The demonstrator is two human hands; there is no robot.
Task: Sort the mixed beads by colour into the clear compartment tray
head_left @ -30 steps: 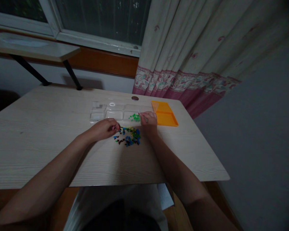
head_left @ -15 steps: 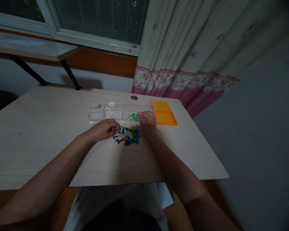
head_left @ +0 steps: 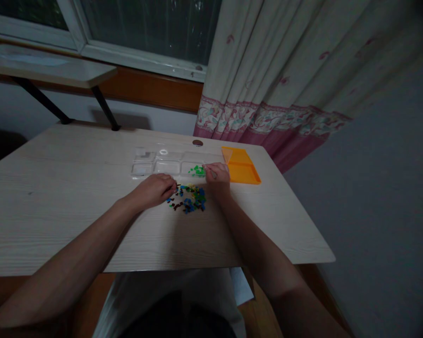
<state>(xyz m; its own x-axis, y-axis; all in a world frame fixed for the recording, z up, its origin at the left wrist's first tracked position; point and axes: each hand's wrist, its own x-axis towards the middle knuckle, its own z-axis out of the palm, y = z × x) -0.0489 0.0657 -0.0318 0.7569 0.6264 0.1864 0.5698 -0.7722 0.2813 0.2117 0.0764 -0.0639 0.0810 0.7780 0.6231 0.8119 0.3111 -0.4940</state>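
Observation:
A loose pile of small blue, green, yellow and dark brown plastic pieces (head_left: 193,202) lies on the table. At its left edge rests my left hand (head_left: 159,188), its fingers curled together; anything inside them is hidden. Behind the pile stands a clear plastic compartment tray (head_left: 167,159). Bright green pieces (head_left: 197,171) lie in one of its front compartments. My right hand (head_left: 217,177) is at the right side of these green pieces, thumb and fingers pinched. What the pinch holds, if anything, is too small to make out.
An orange two-part plastic case (head_left: 245,172) lies open right of the tray. A small brown oval object (head_left: 198,142) sits near the table's back edge. At the back left a raised shelf (head_left: 66,70) stands on black legs. A curtain (head_left: 264,112) hangs behind the table.
My left fingers have closed up more, covering pieces that showed at the pile's left edge. My right hand stays pinched beside the green pieces. The view has shifted very slightly.

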